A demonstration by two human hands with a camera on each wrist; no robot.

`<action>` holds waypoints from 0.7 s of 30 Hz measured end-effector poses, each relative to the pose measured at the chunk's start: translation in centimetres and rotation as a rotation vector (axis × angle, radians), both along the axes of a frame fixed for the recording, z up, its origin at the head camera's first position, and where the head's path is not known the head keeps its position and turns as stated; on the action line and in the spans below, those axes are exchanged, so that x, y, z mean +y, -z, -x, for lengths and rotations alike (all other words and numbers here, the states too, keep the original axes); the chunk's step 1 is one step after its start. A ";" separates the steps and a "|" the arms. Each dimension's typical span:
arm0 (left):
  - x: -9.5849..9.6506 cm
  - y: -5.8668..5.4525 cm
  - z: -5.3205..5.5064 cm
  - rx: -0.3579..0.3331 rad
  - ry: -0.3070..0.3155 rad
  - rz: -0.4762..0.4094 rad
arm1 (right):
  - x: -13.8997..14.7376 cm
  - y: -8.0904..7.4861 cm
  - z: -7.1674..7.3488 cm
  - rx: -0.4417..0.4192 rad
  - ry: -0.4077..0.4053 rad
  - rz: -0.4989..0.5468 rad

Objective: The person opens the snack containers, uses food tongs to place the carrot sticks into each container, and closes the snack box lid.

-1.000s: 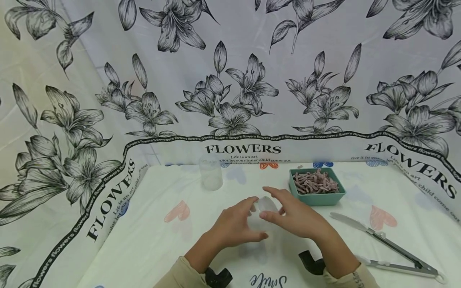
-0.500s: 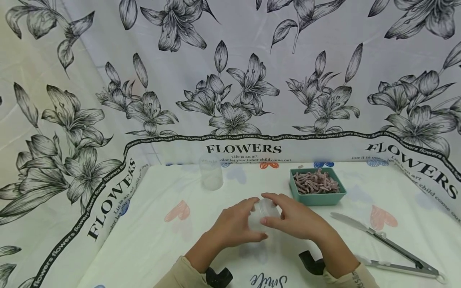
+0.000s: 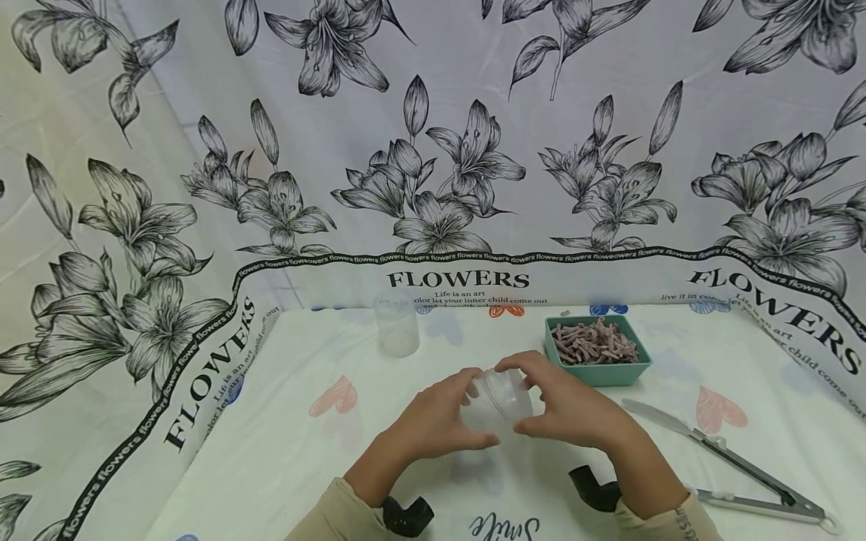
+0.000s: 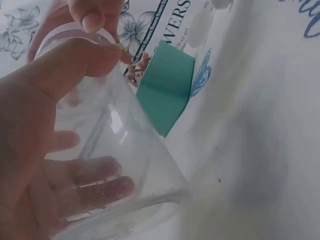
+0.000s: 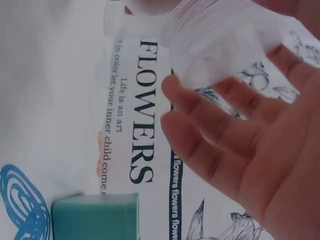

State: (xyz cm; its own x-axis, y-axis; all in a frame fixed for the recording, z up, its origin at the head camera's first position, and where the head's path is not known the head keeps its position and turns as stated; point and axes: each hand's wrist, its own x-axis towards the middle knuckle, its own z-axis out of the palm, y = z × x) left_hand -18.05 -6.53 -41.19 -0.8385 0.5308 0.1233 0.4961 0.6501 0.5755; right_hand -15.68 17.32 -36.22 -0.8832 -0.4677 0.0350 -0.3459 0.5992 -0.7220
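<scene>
My left hand [image 3: 433,421] grips a clear plastic jar [image 4: 150,170], its fingers showing through the wall in the left wrist view. The jar is tilted, its top end toward the right. Around that top end, my right hand [image 3: 575,409] holds a translucent lid [image 5: 220,55] between thumb and fingers. The lid's ridged edge shows in the right wrist view, with the fingertips bent around its far side. No contents show inside the jar.
Back left stands another clear jar [image 3: 398,334]. A teal box [image 3: 602,373] of brownish-pink strips [image 3: 595,342] sits behind my right hand. Metal tongs [image 3: 744,462] lie spread at the right. A flower-printed curtain [image 3: 433,180] hangs behind the table.
The right hand's thumb and fingers have spread wider around the jar's top end, and the wrist has shifted slightly right. More of the jar shows between the hands. The left hand has barely moved.
</scene>
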 end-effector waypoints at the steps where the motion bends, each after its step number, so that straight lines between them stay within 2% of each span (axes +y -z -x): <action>1: -0.1 0.1 0.2 -0.008 -0.009 -0.024 | 0.1 0.1 0.1 0.000 0.030 -0.003; 4: -0.5 0.6 1.0 -0.017 -0.035 -0.108 | 0.6 0.5 0.7 -0.026 0.119 -0.017; 7: -0.9 1.2 1.7 -0.059 -0.041 -0.197 | 0.9 1.1 1.2 -0.051 0.158 -0.044; 11: -1.3 2.0 2.4 -0.158 -0.055 -0.284 | 0.8 2.0 1.9 -0.084 0.138 -0.106; 15: -1.5 2.5 3.0 -0.246 -0.087 -0.350 | 0.4 2.9 2.1 -0.158 0.120 -0.131; 21: -1.9 2.8 3.6 -0.296 -0.095 -0.389 | -0.3 4.0 1.6 -0.276 0.067 -0.159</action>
